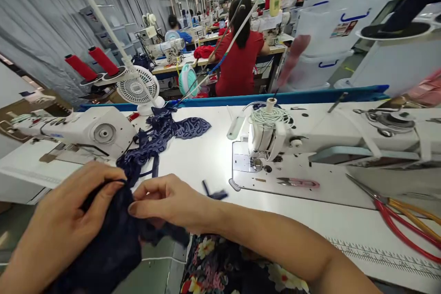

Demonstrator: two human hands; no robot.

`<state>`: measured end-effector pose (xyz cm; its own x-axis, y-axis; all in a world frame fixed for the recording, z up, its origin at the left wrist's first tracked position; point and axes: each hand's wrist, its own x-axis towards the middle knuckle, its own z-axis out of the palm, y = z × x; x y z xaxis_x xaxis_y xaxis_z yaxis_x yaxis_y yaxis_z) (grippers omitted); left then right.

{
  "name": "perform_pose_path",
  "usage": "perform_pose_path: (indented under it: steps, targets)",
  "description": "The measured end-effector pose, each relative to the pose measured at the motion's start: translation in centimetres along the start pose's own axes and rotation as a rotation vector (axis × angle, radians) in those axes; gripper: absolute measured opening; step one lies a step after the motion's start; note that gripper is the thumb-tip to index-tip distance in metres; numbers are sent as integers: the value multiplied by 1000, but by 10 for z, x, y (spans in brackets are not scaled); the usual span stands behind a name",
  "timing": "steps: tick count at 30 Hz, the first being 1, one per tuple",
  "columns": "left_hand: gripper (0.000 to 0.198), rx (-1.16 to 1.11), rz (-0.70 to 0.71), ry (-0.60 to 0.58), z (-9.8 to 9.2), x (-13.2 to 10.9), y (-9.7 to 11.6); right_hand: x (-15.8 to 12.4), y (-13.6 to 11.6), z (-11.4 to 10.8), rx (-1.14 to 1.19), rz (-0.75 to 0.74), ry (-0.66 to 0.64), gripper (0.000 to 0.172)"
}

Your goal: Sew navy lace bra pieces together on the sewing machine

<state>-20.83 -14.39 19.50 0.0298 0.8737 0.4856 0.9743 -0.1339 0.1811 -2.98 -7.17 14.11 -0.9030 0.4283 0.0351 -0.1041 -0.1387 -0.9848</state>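
Note:
A piece of dark navy fabric point(113, 239) hangs between my hands at the lower left, off the table's front edge. My left hand point(79, 211) is closed, with thumb and forefinger pinching the fabric's upper edge. Just to its right, my right hand point(165, 202) pinches the same cloth between thumb and fingers. A loose dark end trails below the right hand, blurred. Behind my hands, a heap of navy patterned fabric pieces point(158, 138) lies on the white table point(206, 161). A small navy scrap point(217, 194) rests beside my right wrist.
To the right stands a sewing machine point(268, 138), with pink thread snips point(299, 183) on its bed. Red-handled scissors point(396, 220) lie at the right edge. Another machine point(93, 131), a white fan point(138, 87) and red thread cones point(81, 67) are left. A person in red point(237, 59) sits ahead.

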Motion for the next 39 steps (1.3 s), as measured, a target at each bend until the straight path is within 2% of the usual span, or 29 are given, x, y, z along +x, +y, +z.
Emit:
perform_pose_path:
  steps: [1, 2, 3, 4, 6, 8, 9, 10, 12, 15, 18, 21, 25, 29, 31, 33, 35, 39]
  targets:
    - [18, 7, 72, -68, 2, 18, 8, -8, -1, -6, 208, 50, 4, 28]
    - [19, -18, 129, -177, 15, 34, 17, -17, 2, -17, 329, 109, 42, 33]
    - [20, -60, 176, -279, 38, 49, 28, -29, 9, -30, 348, 172, 105, 34]
    - [20, -98, 197, -353, 68, 61, 40, -41, 19, -46, 287, 243, 239, 33]
    - [17, -191, 205, -543, 139, 75, 64, -68, 45, -79, 190, 345, 388, 28]
    - [13, -254, 228, -592, 202, 78, 87, -95, 69, -109, 78, 443, 478, 25]
    - [11, -283, 240, -602, 226, 76, 98, -108, 77, -120, 12, 487, 505, 25]
    - [9, -312, 248, -609, 243, 73, 107, -120, 83, -129, -63, 527, 520, 26]
    - [7, -357, 248, -615, 262, 67, 121, -138, 86, -139, -246, 572, 545, 29]
    - [6, -387, 219, -611, 268, 64, 131, -155, 82, -144, -536, 543, 630, 28]
    - [10, -377, 158, -586, 270, 66, 132, -164, 85, -147, -1022, 361, 657, 12]
    - [26, -368, 50, -550, 276, 67, 131, -171, 99, -155, -1462, 161, 568, 40]
    - [39, -400, 11, -539, 282, 69, 128, -177, 113, -166, -1535, 131, 527, 49]
    - [40, -358, 14, -498, 272, 66, 129, -173, 110, -165, -1622, 81, 527, 49]
    - [30, -293, 147, -434, 261, 56, 131, -169, 105, -161, -1703, 74, 519, 47]
    - [19, -229, 364, -379, 251, 40, 133, -166, 103, -158, -1746, 87, 507, 45]
    - [23, -177, 515, -333, 245, 23, 133, -167, 103, -157, -1755, 74, 518, 45]
    - [34, -157, 561, -255, 251, 5, 126, -176, 106, -161, -1721, -52, 555, 42]
